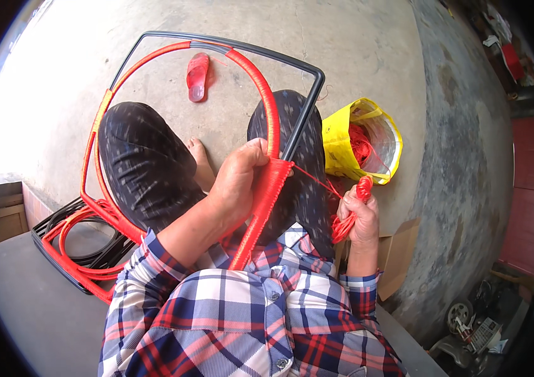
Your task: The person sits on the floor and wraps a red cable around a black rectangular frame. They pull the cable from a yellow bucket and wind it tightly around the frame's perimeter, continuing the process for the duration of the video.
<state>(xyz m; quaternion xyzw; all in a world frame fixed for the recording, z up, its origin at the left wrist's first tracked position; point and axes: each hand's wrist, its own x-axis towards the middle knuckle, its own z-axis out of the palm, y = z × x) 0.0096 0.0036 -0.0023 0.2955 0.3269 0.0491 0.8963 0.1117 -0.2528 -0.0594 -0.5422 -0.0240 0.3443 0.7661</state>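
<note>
Left hand (235, 181) clamped on cord-wrapped frame (271, 182), apparently steadying it; right of frame, right hand (365, 221) grips red cord hank (343, 227), seemingly to tension its strand (309, 174).

Red slipper (197, 75) on grey concrete floor (367, 56)

A frame, formed of a rounded hoop (271, 116) and an angular black bar (303, 119), is gripped at its near right side by the left hand (240, 179). The hoop is wrapped in glossy red, with a short dark stretch left uncovered well ahead of that hand. Below it, hoop and bar are spanned by a ribbed red band (262, 207). A looped red cord bundle (344, 226) is clutched in the right hand (361, 217); its strand (315, 178) is stretched to the band's edge, just beside the left hand.
</note>
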